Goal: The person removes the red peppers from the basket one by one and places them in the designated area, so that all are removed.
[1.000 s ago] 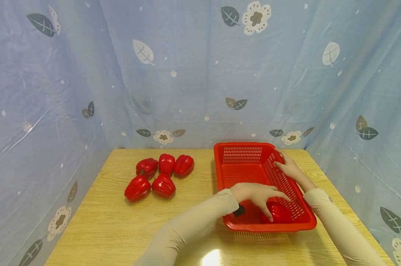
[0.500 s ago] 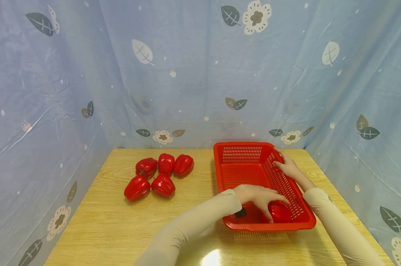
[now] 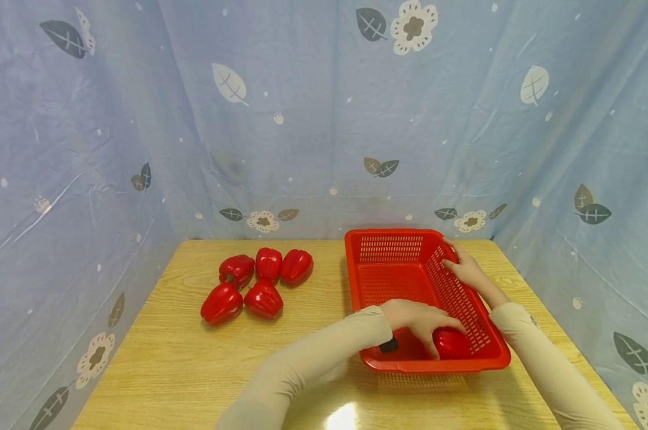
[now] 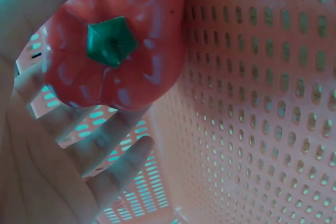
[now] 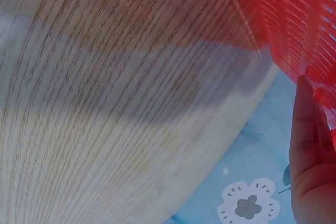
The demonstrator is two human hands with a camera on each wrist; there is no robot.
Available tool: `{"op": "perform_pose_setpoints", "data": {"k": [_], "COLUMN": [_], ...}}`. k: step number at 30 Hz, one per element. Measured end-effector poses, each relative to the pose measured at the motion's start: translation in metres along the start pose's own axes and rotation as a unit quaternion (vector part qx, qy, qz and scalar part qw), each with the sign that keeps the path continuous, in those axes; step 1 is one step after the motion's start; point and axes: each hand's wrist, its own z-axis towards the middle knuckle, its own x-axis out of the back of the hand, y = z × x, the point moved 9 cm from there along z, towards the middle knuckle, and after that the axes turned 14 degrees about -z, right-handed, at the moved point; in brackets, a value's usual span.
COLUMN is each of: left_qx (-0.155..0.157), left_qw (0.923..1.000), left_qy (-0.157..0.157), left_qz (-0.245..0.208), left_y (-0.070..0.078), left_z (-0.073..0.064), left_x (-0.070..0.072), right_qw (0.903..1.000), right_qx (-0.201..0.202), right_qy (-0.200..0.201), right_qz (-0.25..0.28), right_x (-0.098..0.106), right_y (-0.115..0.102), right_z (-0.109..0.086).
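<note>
Inside the red plastic basket (image 3: 404,367), at its near right corner, lies a red bell pepper (image 3: 453,344). My left hand (image 3: 417,316) reaches in from the left and holds this pepper, thumb on the near side and fingers over the far side. Seen from the left wrist, the pepper (image 4: 121,51) shows its green stem and sits right at the slotted basket wall (image 4: 262,77), with the left hand (image 4: 47,156) around it. My right hand (image 3: 466,272) grips the basket's right rim, thumb inside; the right wrist view has its fingers (image 5: 304,124) along the outer wall.
Several red bell peppers (image 3: 263,300) lie grouped on the wooden table (image 3: 194,376), left of the basket. A blue patterned curtain (image 3: 302,119) stands behind the table and along both sides.
My left hand has moved slightly lower and closed more around the pepper in the basket, which has shifted little. The right hand stays on the rim.
</note>
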Motion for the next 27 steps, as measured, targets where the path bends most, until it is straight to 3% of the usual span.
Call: {"op": "perform_pose_setpoints", "data": {"k": [13, 27], "left_qx": [-0.029, -0.053], "left_qw": [0.9992, 0.9955], "left_qy": [0.006, 0.048], "left_qz": [-0.025, -0.062], "left_y": [0.001, -0.009], "left_z": [-0.006, -0.024], "left_x": [0.006, 0.023], "right_qw": [1.0000, 0.9999], "right_qx": [0.002, -0.004], "right_qy": [-0.005, -0.002], "right_qz": [0.001, -0.010], "right_x": [-0.001, -0.001], "right_y": [0.001, 0.002], "right_z": [-0.002, -0.002]}}
